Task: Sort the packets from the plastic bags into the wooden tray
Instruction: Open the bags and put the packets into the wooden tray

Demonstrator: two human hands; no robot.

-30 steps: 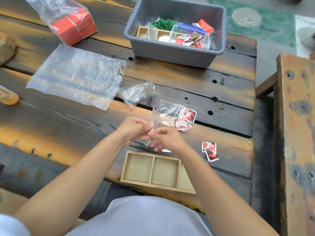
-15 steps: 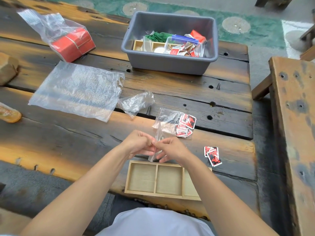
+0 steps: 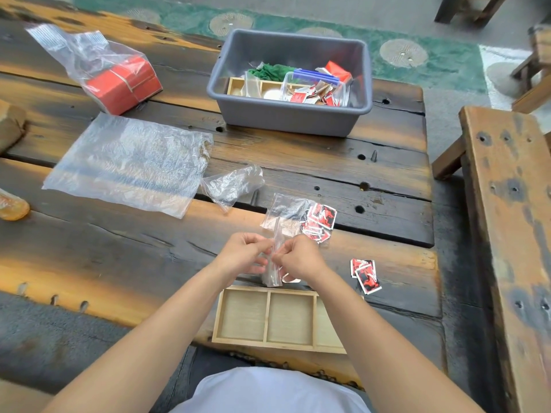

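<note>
**Small bag pinched between both hands, just past the tray**

Your table (image 3: 119, 248) shows bare wood at nine o'clock from your hands. A flat clear bag (image 3: 128, 162) lies at ten o'clock, and the grey tub (image 3: 286, 117) sits at twelve, near the far edge. The wooden tray (image 3: 243, 315) sits at six, right by the near edge. Your left hand (image 3: 243, 254) and right hand (image 3: 301, 257) meet, fingers curled, pinching a small plastic bag (image 3: 272, 277) upright. Packets (image 3: 320, 222) lie at one o'clock and two more packets (image 3: 365, 275) at three, apart from the tray.
</note>
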